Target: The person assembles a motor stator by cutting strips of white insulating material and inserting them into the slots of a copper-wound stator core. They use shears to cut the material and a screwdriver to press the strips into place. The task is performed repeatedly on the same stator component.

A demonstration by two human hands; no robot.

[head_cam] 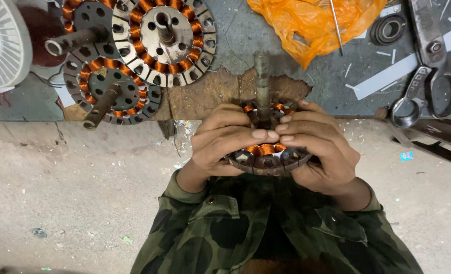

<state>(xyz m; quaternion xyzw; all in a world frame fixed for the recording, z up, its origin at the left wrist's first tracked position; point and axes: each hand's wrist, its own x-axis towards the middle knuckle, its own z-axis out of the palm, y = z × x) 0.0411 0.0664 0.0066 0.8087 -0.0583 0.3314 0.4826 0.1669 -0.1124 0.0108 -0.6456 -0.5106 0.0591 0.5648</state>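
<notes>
I hold a round motor stator [266, 158] with copper windings and a steel shaft [262, 86] pointing away from me. My left hand [220, 139] grips its left side, fingers curled over the top. Gripping the right side is my right hand [319, 147]. The fingertips of both hands meet at the middle, over the copper coils. Camouflage sleeves cover my arms at the bottom of the view.
Three similar wound stators [162, 38] with shafts lie at the upper left on a worn bench [235, 40], beside a white ribbed fan part [0, 48]. An orange plastic bag [311, 23], a bearing [387, 28] and large scissors [428, 76] lie upper right. Concrete floor [73, 187] is below.
</notes>
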